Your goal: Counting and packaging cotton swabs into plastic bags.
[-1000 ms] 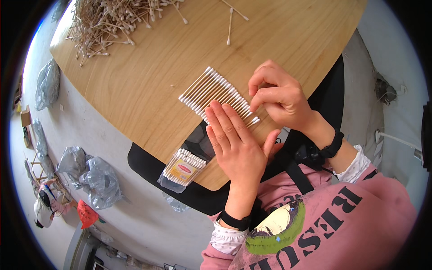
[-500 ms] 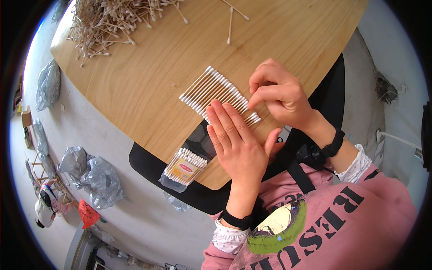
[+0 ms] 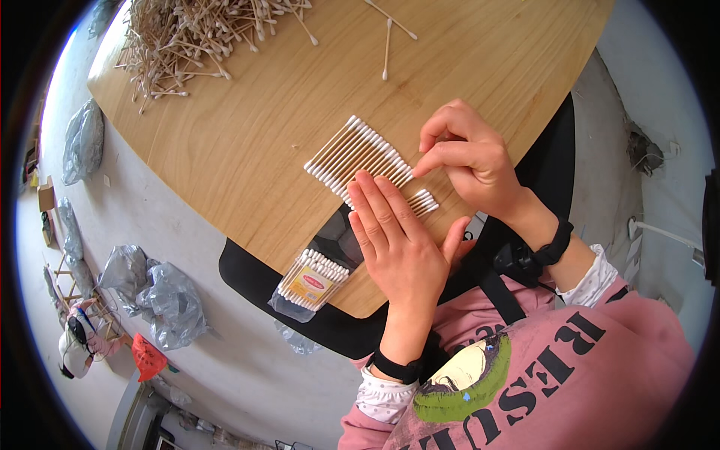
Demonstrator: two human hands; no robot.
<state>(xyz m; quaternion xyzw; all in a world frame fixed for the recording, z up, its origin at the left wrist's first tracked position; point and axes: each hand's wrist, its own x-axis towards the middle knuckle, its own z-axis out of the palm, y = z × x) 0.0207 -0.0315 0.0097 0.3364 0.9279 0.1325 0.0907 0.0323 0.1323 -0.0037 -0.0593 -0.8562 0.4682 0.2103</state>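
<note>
A slanting row of cotton swabs [image 3: 352, 154] lies side by side on the wooden table [image 3: 247, 187], white tips lined up. My left hand [image 3: 397, 240] rests flat over the row's near part, fingers stretched out, hiding the middle of several swabs. Beyond its index finger, a few swab tips [image 3: 425, 201] stick out, set apart from the main row by a small gap. My right hand [image 3: 472, 157] is closed with curled fingers. Its lowest fingertip touches the swab ends at the row's right side; anything inside the curl is hidden.
A heap of loose swabs [image 3: 195, 45] covers the far left of the table. Two stray swabs [image 3: 387, 49] lie at the far side. A pack of swabs with a yellow label [image 3: 311, 281] sits at the near edge. Grey plastic bags [image 3: 161, 300] are on the floor; another person [image 3: 79, 341] is at far left.
The view has shifted slightly. My right fingertip has moved a little up along the swab ends. My left hand keeps its flat pose on the row.
</note>
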